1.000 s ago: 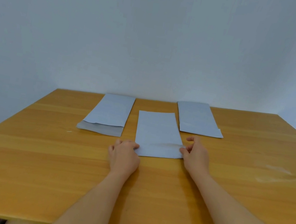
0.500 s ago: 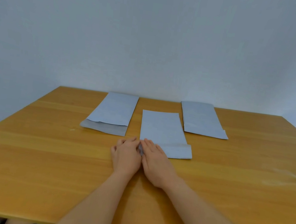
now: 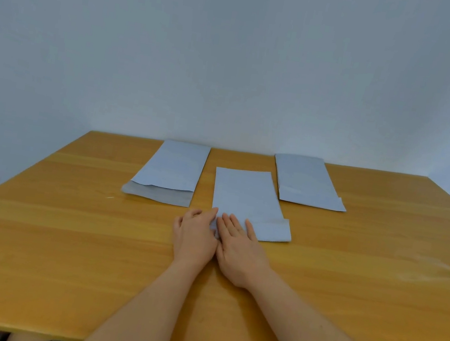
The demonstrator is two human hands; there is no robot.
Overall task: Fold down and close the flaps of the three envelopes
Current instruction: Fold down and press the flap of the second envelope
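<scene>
Both hands, left and right, flat with fingers straight, press the centre envelope flap at mid-frame

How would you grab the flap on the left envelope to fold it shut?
Probably by the flap's near edge. On the left envelope it lies open and flat on the table, pointing toward the person, so come from the near side, pinch its two corners and fold it away over the body. Both the left hand and the right hand are on the middle envelope.
</scene>
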